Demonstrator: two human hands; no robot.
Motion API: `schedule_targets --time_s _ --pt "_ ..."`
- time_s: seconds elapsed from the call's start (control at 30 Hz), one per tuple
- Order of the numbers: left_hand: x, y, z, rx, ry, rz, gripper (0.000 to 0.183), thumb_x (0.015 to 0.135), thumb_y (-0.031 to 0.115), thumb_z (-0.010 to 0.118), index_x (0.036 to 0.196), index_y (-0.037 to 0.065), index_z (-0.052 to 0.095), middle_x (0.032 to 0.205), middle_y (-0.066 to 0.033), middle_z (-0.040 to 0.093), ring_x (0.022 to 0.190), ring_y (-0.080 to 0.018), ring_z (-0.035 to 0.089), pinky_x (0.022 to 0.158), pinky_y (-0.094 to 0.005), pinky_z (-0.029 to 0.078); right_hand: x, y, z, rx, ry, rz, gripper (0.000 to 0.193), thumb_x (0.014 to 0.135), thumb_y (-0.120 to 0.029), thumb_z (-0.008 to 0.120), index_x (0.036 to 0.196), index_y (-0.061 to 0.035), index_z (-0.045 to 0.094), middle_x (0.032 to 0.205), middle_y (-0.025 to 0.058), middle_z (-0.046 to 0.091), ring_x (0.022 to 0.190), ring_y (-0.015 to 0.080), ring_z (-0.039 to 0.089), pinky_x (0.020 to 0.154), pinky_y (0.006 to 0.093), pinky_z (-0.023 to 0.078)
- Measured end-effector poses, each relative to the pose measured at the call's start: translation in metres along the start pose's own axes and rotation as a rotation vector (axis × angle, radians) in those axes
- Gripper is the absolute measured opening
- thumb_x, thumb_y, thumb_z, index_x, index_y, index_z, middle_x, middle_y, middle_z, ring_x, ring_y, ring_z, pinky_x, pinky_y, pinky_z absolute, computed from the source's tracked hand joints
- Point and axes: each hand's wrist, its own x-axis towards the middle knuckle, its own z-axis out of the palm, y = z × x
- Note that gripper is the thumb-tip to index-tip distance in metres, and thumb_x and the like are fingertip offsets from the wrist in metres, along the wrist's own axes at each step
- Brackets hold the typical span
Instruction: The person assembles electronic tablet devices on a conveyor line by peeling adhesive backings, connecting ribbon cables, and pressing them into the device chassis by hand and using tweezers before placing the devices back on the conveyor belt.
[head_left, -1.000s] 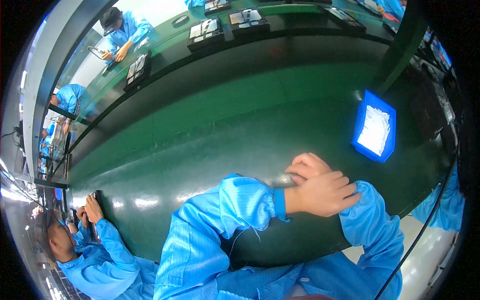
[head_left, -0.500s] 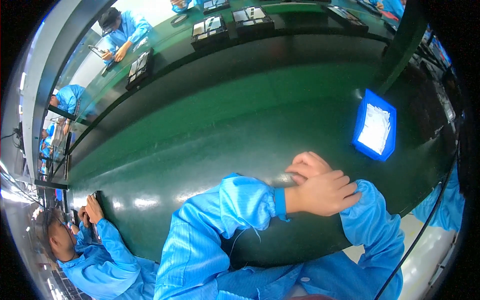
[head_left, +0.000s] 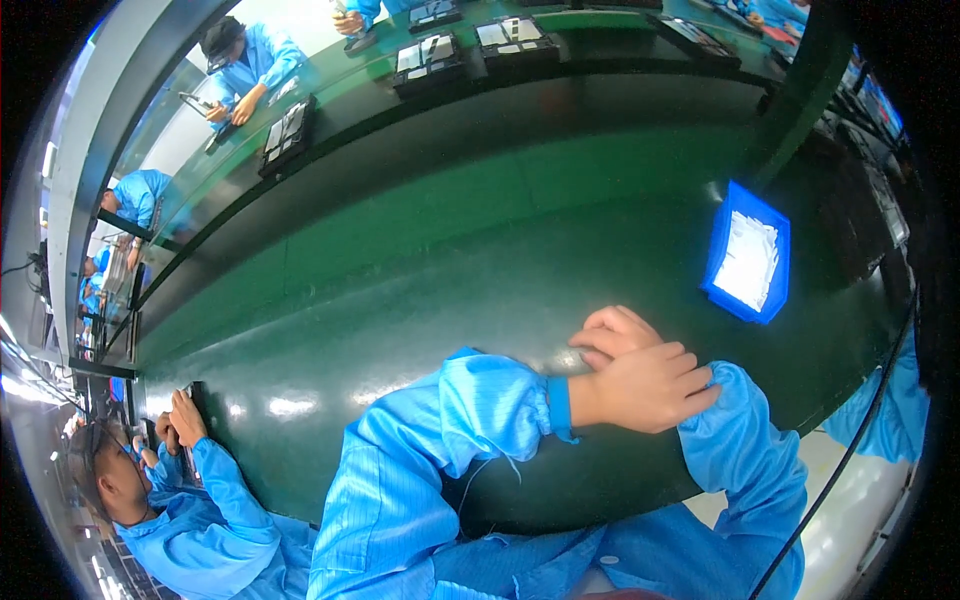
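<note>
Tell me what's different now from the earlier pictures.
The black trays on the raised green shelf have shifted right, and a co-worker's hand has come into view at the top. The left hand still lies across the wrist of the right hand; the blue bin of white pieces stayed put.

My left hand (head_left: 645, 390) lies over my right hand (head_left: 620, 328), its fingers curled by my right cuff (head_left: 716, 388), above the green table (head_left: 400, 300). Ahead and right of my hands sits a blue bin (head_left: 746, 202) of white pieces (head_left: 750, 262); well left, a co-worker's hands (head_left: 187, 418); far ahead, dark trays (head_left: 430, 82) on a raised shelf (head_left: 350, 88).
</note>
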Motion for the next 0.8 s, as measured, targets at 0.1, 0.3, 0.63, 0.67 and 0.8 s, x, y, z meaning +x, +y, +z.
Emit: schedule_targets --time_s 0.1,0.3,0.63,0.67,0.8 --pt "-0.0012 -0.0010 -0.0007 0.018 0.000 -0.015 0.038 0.073 0.023 0.060 0.107 0.006 0.063 0.094 -0.0066 0.059 0.075 -0.0195 0.057 0.067 -0.0324 0.045 0.0016 0.0003 -0.0005 0.015 -0.024 0.010 0.024 0.072 -0.004 0.070 0.096 -0.0041 0.069 0.096 0.0114 0.059 0.087 0.0293 0.057 0.075 0.0384 0.046" --pt "0.0033 0.0005 -0.0005 -0.012 0.019 0.000 0.037 0.074 0.022 0.060 0.106 0.006 0.063 0.092 -0.0063 0.058 0.074 -0.0194 0.057 0.066 -0.0325 0.045 -0.0006 -0.0031 -0.0057 0.019 -0.036 0.041 0.028 0.069 0.001 0.070 0.097 -0.0044 0.068 0.098 0.0115 0.058 0.090 0.0301 0.057 0.077 0.0382 0.047" --pt "0.0015 0.0017 -0.0022 -0.022 0.032 0.003 0.037 0.073 0.023 0.061 0.106 0.006 0.063 0.094 -0.0071 0.060 0.076 -0.0203 0.058 0.067 -0.0322 0.045 0.0015 -0.0066 -0.0035 0.002 -0.008 0.021 0.022 0.074 -0.010 0.069 0.094 -0.0026 0.069 0.093 0.0123 0.060 0.083 0.0291 0.057 0.073 0.0387 0.045" --pt "0.0012 0.0015 -0.0018 -0.020 0.028 -0.003 0.037 0.073 0.023 0.061 0.106 0.006 0.063 0.094 -0.0071 0.060 0.076 -0.0203 0.058 0.067 -0.0322 0.045 0.0014 -0.0059 -0.0031 0.009 -0.009 0.018 0.022 0.074 -0.010 0.069 0.094 -0.0026 0.069 0.093 0.0123 0.060 0.083 0.0291 0.057 0.073 0.0387 0.045" --pt "0.0002 0.0001 -0.0026 0.006 0.018 -0.007 0.037 0.073 0.023 0.061 0.106 0.006 0.063 0.094 -0.0068 0.059 0.076 -0.0202 0.058 0.066 -0.0322 0.045 0.0025 -0.0039 -0.0013 0.009 -0.011 0.023 0.027 0.068 0.002 0.070 0.094 -0.0042 0.069 0.095 0.0116 0.058 0.087 0.0306 0.058 0.074 0.0382 0.047"
